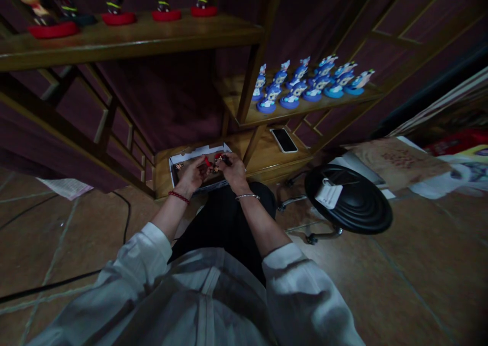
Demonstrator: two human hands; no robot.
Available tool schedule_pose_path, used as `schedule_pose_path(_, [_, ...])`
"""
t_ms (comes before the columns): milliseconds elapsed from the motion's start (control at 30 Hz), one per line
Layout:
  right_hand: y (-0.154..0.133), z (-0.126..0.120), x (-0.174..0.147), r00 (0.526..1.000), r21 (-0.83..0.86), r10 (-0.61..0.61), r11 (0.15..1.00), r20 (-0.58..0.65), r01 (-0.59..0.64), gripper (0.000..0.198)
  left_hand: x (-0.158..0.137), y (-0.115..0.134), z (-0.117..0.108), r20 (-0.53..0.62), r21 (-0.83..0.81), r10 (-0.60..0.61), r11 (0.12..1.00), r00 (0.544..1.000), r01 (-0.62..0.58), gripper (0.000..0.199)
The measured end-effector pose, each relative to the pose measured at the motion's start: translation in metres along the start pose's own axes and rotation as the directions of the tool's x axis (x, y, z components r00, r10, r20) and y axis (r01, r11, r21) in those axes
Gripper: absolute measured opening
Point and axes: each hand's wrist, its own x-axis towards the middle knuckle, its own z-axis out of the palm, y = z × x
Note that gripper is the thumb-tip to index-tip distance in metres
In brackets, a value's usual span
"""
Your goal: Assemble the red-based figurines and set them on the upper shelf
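My left hand [192, 176] is closed, its fingertips pinching a small red piece [207, 161] that could be a figurine's base. Right beside it, my right hand [234, 171] grips a small dark figurine [226, 160], partly covered by the fingers. Both hands are over an open white cardboard box [217, 149] on the low wooden shelf. Inside the box, small figurines [179, 167] with dark and red parts lie near the left hand. The hands hide much of the box's contents.
Red-based figurines [162, 14] line the upper shelf [133, 46]. Blue figurines [292, 97] stand in rows on the middle-right shelf. A phone [284, 140] lies right of the box, past a wooden post [254, 145]. A black round stool [362, 203] carries a white item [328, 193]. A cable [127, 219] crosses the floor.
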Motion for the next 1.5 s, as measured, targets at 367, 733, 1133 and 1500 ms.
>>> schedule_pose_path(367, [-0.01, 0.005, -0.01, 0.996, 0.201, 0.075, 0.977, -0.046, -0.064, 0.024, -0.013, -0.002, 0.008, -0.14, -0.125, 0.074, 0.988, 0.987, -0.092, 0.009])
schedule_pose_path(733, [-0.026, -0.005, -0.022, 0.996, 0.26, 0.067, 0.964, -0.058, -0.05, 0.027, -0.028, -0.003, 0.022, -0.107, -0.203, 0.095, 0.972, 0.99, -0.115, 0.013])
schedule_pose_path(1133, [-0.036, -0.006, -0.035, 0.998, 0.481, 0.051, 0.874, 0.03, -0.059, 0.028, -0.051, 0.002, 0.035, -0.007, -0.202, 0.15, 0.968, 0.989, -0.149, 0.022])
schedule_pose_path(1500, [-0.044, -0.015, -0.045, 0.991, 0.605, 0.127, 0.787, 0.041, -0.125, 0.027, -0.061, -0.004, 0.035, 0.074, -0.134, 0.238, 0.965, 0.968, -0.227, 0.028])
